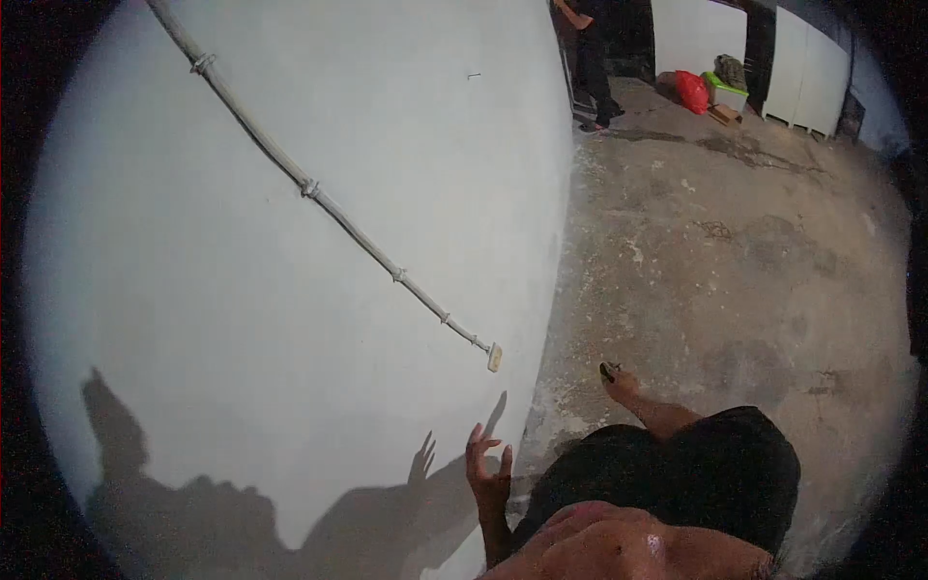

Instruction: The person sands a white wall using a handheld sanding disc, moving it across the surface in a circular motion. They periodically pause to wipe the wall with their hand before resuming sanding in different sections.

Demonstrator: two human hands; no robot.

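Observation:
My left hand [489, 466] is raised at the bottom centre, close to the white wall [338, 319]. Its fingers are apart and curved, with nothing between them. Above it on the wall is a small outlet box [495, 358], at the lower end of a pale conduit [358, 234] held by clips. Shadows of a hand and body fall on the wall at the lower left. My right hand is not in view. Below me show dark shorts [667, 474] and one foot in a dark sandal [617, 381].
A person in dark clothes [592, 63] stands by the wall's far end. Behind on the stained concrete floor [735, 271] are a red bag [691, 91], a green-rimmed box [727, 95], a cardboard piece [723, 115] and white panels [804, 72].

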